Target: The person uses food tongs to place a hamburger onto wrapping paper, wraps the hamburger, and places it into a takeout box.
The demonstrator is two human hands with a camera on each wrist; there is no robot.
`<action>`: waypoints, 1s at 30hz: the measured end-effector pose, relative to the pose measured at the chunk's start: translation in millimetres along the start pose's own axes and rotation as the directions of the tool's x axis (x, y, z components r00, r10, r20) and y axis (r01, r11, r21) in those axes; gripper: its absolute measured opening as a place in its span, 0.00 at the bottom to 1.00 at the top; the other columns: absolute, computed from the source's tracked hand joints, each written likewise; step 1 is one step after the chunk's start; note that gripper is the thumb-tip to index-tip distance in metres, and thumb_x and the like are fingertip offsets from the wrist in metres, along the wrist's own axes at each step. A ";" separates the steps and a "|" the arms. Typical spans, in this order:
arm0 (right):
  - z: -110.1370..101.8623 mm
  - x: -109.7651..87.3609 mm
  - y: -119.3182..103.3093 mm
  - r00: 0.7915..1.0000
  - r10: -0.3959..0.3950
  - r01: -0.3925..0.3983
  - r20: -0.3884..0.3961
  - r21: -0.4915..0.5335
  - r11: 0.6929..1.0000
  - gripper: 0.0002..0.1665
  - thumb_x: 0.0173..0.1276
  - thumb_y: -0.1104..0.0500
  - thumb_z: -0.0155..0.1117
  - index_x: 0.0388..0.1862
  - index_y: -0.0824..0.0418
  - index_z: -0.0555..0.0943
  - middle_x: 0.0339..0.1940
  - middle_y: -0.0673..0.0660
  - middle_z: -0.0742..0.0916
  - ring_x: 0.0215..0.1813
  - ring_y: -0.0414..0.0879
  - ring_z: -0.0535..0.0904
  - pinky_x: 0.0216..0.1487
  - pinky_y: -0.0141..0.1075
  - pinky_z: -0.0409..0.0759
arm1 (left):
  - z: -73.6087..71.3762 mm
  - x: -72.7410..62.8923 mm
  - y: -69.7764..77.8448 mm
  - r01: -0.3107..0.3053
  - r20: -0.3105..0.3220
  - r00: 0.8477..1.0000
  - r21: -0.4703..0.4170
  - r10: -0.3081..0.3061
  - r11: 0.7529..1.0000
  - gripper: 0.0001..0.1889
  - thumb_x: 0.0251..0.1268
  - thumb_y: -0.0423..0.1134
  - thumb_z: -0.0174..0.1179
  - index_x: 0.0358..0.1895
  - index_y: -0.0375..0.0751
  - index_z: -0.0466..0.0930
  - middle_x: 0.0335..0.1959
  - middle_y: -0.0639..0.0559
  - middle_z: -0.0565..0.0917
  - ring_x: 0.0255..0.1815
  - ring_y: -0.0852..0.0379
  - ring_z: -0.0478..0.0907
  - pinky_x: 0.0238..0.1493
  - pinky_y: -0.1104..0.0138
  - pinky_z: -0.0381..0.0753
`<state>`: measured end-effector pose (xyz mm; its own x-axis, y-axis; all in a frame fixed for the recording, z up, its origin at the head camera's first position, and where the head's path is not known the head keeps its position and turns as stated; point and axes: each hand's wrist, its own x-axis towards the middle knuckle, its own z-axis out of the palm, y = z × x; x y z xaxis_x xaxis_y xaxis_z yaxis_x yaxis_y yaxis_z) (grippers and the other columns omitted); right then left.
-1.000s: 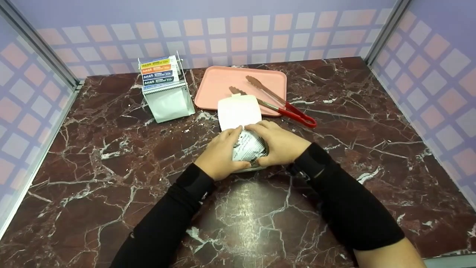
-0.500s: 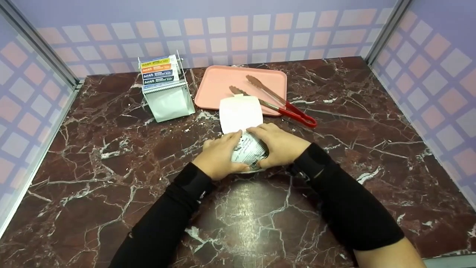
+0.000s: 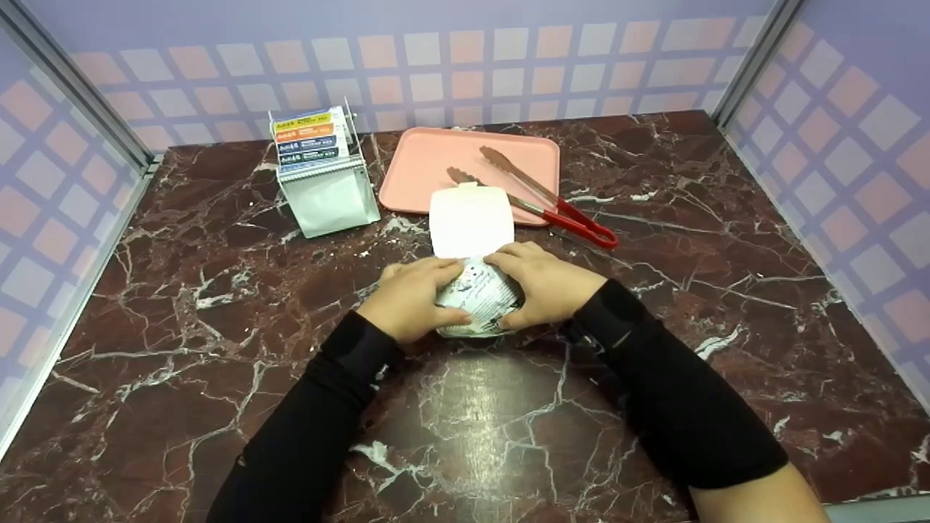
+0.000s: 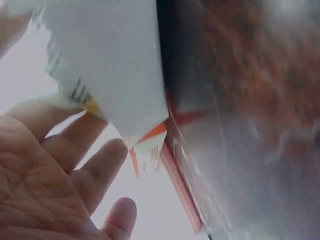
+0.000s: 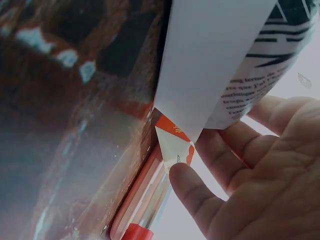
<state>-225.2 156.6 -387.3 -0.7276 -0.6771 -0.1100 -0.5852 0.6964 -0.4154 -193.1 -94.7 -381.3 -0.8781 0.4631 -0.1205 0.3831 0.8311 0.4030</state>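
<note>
A rounded package wrapped in printed paper (image 3: pixel 476 292) sits in a white takeaway box (image 3: pixel 472 221), its lid folded back away from me. To its left is my left hand (image 3: pixel 410 296), fingers spread loosely, the fingertips by the paper's edge. On the other side my right hand (image 3: pixel 548 282) arches with its fingers at the far edge and its thumb near the front. Both wrist views show the box's white side wall (image 4: pixel 120 65) with an orange-marked corner flap (image 5: pixel 172 127), and loosely extended fingers beside it. What the paper wraps is hidden.
Behind the box lies a pink tray (image 3: pixel 414 171), with red-handled tongs (image 3: pixel 574 221) resting across it and over its right front edge. A rack (image 3: pixel 327 196) with colour-labelled sheets or bags stands at back left. The marbled table (image 3: pixel 218 363) meets panelled walls.
My left hand has drawn left, its fingers and thumb spreading away, so more of the wrapped package shows. The box has shifted slightly toward me. My right hand has barely moved.
</note>
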 end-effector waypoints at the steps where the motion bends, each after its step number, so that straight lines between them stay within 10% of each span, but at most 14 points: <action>1: -0.1 0.3 -0.1 1.000 -0.001 0.001 0.001 0.002 1.000 0.59 0.54 0.44 0.82 0.82 0.59 0.66 0.79 0.61 0.72 0.80 0.59 0.64 0.82 0.55 0.65 | -1.4 -0.4 -2.2 -0.001 0.000 1.000 -0.007 0.001 1.000 0.47 0.62 0.64 0.70 0.82 0.52 0.64 0.83 0.53 0.66 0.84 0.44 0.60 0.81 0.42 0.55; 30: 7.1 5.8 2.0 0.999 -0.012 0.011 -0.038 -0.015 1.000 0.57 0.51 0.40 0.81 0.78 0.58 0.71 0.79 0.60 0.70 0.79 0.60 0.58 0.81 0.60 0.57 | -1.5 3.3 -21.4 -0.011 0.022 1.000 -0.153 0.014 0.988 0.36 0.71 0.57 0.66 0.79 0.56 0.69 0.79 0.57 0.72 0.81 0.47 0.68 0.79 0.43 0.58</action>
<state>-228.1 152.4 -395.2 -0.7339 -0.6755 -0.0707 -0.5986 0.6925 -0.4026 -204.6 -111.4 -388.9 -0.8661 0.4814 -0.1345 0.3441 0.7694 0.5382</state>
